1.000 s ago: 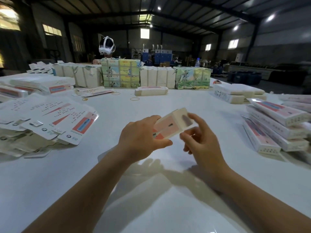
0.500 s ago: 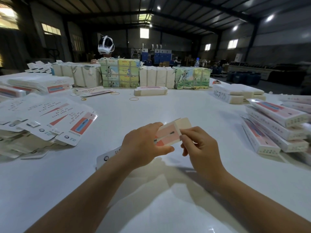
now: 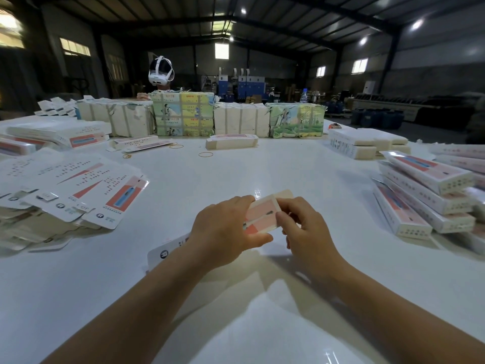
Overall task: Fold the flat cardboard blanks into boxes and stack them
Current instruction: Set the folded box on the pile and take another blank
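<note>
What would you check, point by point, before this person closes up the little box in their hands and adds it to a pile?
1. Left hand grips the box: ok.
2. Right hand pinches its near end: ok.
3. End flap tucked in: not ok, it sticks out.
4. Other end closed: cannot tell, hidden by the left hand.
5. Stack of folded boxes on the right within reach: ok, likely.
6. Flat blanks waiting on the left: ok.
</note>
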`<state>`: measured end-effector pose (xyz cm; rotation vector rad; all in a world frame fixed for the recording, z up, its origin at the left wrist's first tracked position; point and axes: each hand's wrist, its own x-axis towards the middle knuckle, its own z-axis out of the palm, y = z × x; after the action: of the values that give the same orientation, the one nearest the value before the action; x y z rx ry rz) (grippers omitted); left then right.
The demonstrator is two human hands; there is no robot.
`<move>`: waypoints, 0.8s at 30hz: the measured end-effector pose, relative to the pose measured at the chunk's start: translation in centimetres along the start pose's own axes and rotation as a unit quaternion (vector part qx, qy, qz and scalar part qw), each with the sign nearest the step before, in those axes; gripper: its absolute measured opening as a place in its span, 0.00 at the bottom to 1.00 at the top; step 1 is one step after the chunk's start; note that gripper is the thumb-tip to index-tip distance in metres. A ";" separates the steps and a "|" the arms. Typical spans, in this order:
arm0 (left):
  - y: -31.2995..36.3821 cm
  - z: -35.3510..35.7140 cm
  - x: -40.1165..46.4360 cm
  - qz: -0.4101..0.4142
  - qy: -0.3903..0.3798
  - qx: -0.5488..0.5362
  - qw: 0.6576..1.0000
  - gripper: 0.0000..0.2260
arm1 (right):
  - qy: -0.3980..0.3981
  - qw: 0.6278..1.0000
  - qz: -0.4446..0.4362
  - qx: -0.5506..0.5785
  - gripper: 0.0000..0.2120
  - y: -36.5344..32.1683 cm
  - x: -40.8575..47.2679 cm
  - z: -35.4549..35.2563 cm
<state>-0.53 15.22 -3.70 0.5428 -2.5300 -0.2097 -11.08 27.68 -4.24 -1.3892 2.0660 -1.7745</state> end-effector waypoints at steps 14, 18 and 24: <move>0.8 -0.3 -0.3 0.009 -0.022 -0.002 1.000 0.29 | -0.087 0.902 0.229 0.354 0.19 0.4 2.1 -2.1; 1.1 -0.2 -0.3 0.000 -0.011 0.000 1.000 0.26 | -0.023 0.986 0.074 0.148 0.05 0.5 0.7 -1.0; 2.3 1.0 -0.3 -0.006 0.032 0.128 0.991 0.25 | -0.010 0.988 -0.055 -0.147 0.06 0.8 -0.6 0.8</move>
<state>-1.65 17.46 -4.11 0.6511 -2.5063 0.1280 -10.74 27.42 -5.45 -1.6158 2.3573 -1.5303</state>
